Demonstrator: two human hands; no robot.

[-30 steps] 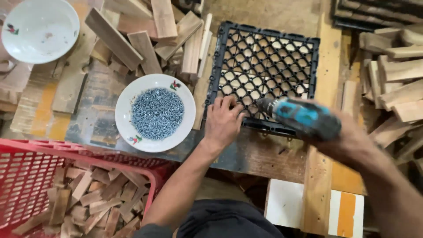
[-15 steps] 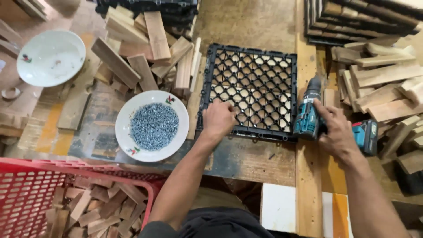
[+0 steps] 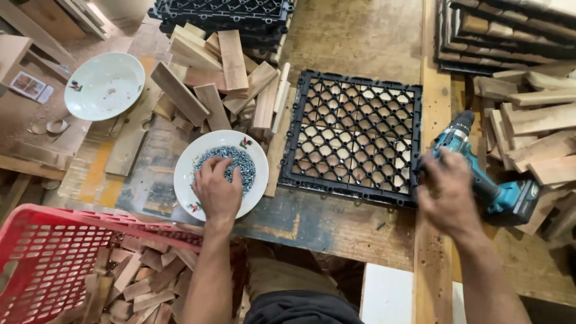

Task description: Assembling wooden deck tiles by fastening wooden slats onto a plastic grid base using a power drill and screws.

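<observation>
Resting on screws [image 3: 231,161], left hand [image 3: 217,191] curls; blurred right hand [image 3: 447,193] seemingly open beside drill [image 3: 480,174].

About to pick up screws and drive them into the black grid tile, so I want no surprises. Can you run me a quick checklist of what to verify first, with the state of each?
1. Screws within reach: ok. The left hand rests in the white plate of screws.
2. Screw actually pinched in the fingers: cannot tell, the fingertips are buried in the pile.
3. Drill at hand: ok. The right hand is on the teal drill lying beside the tile.
4. Grid tile flat on the bench: ok, with wood slats showing under the mesh.
5. Bit fitted in the chuck: cannot tell.
6. Spare wood: ok, wood pieces piled behind the plate.
</observation>
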